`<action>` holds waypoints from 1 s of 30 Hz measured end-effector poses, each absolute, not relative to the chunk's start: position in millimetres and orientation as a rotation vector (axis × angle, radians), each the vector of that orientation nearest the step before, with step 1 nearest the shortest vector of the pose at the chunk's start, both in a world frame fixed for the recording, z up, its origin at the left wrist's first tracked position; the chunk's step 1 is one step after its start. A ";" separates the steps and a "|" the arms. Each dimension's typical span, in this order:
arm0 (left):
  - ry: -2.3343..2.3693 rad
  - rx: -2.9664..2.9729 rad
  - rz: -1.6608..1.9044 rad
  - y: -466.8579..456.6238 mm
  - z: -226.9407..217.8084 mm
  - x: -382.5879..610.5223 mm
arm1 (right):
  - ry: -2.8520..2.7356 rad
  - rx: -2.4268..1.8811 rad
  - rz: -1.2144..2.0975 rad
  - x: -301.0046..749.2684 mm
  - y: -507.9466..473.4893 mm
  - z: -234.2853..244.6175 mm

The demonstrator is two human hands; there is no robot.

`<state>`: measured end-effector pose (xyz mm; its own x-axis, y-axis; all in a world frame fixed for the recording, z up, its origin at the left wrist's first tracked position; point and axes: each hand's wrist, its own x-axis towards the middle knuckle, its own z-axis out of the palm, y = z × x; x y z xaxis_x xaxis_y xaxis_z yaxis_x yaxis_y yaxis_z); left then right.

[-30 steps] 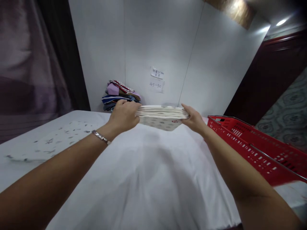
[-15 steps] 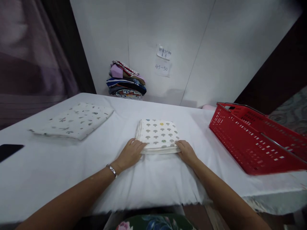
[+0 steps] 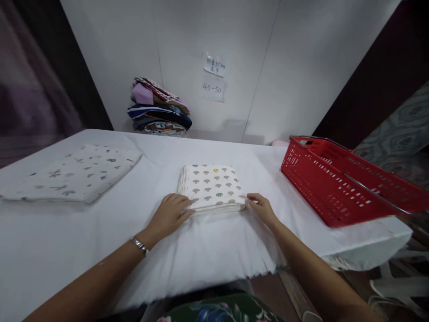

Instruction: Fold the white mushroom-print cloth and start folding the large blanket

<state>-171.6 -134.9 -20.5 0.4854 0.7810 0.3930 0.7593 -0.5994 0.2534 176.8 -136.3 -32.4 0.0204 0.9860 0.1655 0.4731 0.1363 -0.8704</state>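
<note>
A white cloth with grey mushroom prints and a few coloured ones (image 3: 214, 185) lies folded in a neat layered rectangle in front of me. My left hand (image 3: 172, 212) is at its near left corner, fingers over the top and thumb along the front edge, pinching the layers lightly. At the near right corner, my right hand (image 3: 263, 210) has its fingers loosely bent and a little apart, with the fingertips at the cloth's edge; nothing shows between them. Another white printed cloth (image 3: 83, 174) lies spread flatter to the left.
A white sheet covers the table (image 3: 214, 246). On the right stands a red perforated basket (image 3: 335, 188) with metal handles. A stack of folded fabrics (image 3: 161, 109) sits at the back against the wall, left of paper notes (image 3: 213, 78).
My view has turned slightly right, so things appear shifted left. My right hand has eased off the corner it was holding; the left stays at its corner. The folded cloth looks unchanged.
</note>
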 end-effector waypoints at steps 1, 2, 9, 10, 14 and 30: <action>1.389 2.661 0.753 -133.8 -21.4 -171.4 | -1.565 -1.481 0.756 175.9 -136.7 -35.1; 1.392 2.656 0.763 -132.9 -22.3 -171.4 | -1.578 -1.488 0.732 174.7 -137.7 -38.2; 1.421 2.680 0.811 -136.1 -17.4 -164.4 | -1.689 -1.400 0.633 170.5 -143.1 -51.1; 1.412 2.702 0.826 -138.0 -15.9 -159.2 | -1.688 -1.398 0.638 170.9 -142.5 -51.4; 1.232 2.812 0.815 -145.2 -9.9 -122.0 | -1.681 -1.405 0.658 172.2 -139.4 -52.3; 1.135 2.988 0.839 -109.2 -21.1 -38.1 | -1.594 -1.293 0.573 162.8 -139.8 -58.4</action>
